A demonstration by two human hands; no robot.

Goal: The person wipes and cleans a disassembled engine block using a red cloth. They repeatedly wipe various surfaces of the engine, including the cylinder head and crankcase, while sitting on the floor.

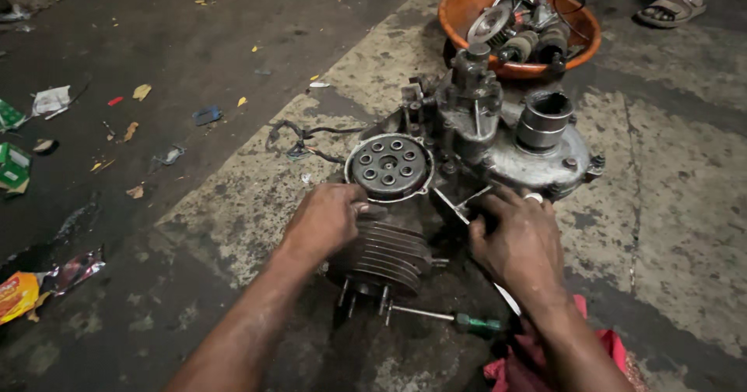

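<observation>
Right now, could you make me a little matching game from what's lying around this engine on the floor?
Things:
1. orange bowl
2. finned cylinder
3. green-handled screwdriver
4. red cloth

Places:
A. under the left hand
B. on the floor just nearer than the cylinder
C. far side, full of metal parts
D. under the right forearm

Pairs: 1-C, 2-A, 3-B, 4-D

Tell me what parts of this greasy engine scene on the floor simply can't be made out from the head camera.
- What the right hand grips: its fingers cover the spot where a thin metal tool meets the engine.
- Top of the finned cylinder: covered by the left hand.
- Parts in the orange bowl: too small and jumbled to identify.
- Red cloth: cut off by the bottom edge, partly under the right forearm.
- Sandalled foot: the person is cut off at the top edge.
</observation>
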